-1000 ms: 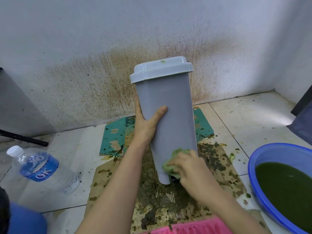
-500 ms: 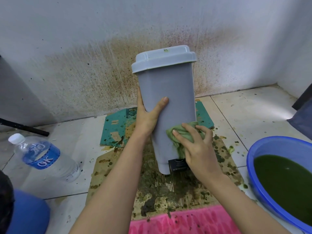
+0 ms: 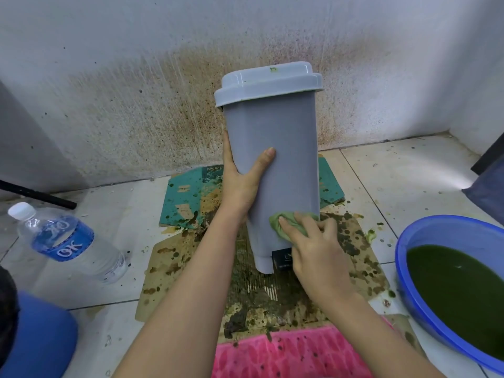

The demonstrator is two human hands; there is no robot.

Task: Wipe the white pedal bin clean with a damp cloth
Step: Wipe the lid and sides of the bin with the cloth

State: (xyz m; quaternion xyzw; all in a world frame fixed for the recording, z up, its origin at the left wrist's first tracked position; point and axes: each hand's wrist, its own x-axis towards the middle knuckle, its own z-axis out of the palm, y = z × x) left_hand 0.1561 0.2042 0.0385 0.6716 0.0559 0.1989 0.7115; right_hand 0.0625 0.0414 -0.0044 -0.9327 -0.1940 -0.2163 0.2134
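From the head view, the pedal bin (image 3: 275,159) stands lid (image 3: 268,83) shut on a stained sheet of brown cardboard (image 3: 174,257), close to the spattered wall (image 3: 136,77) behind it. There is bare tile floor (image 3: 395,181) to its right, up to the corner. On the left the floor is open as far as a water bottle (image 3: 68,241) lying on its side. A blue basin (image 3: 409,241) of dark green liquid (image 3: 458,282) sits near the cardboard's right edge, and a pink mat (image 3: 286,356) covers the cardboard's near edge.

The left hand (image 3: 242,181) grips the bin's left side at mid-height, thumb across the front and fingers round the far edge. The right hand (image 3: 313,249) has its fingers laid over a green cloth (image 3: 289,223), pressing it to the bin's lower front, just above the black pedal (image 3: 282,259).

A piece of green cardboard (image 3: 185,197) lies behind the brown sheet, against the wall's foot. A black rod (image 3: 38,196) reaches in from the left edge. Brown and green blotches cover the cardboard and dot the nearby tiles.

Counted: one bin, one cloth, one bottle, one basin, one mat, two cardboard pieces, two hands.
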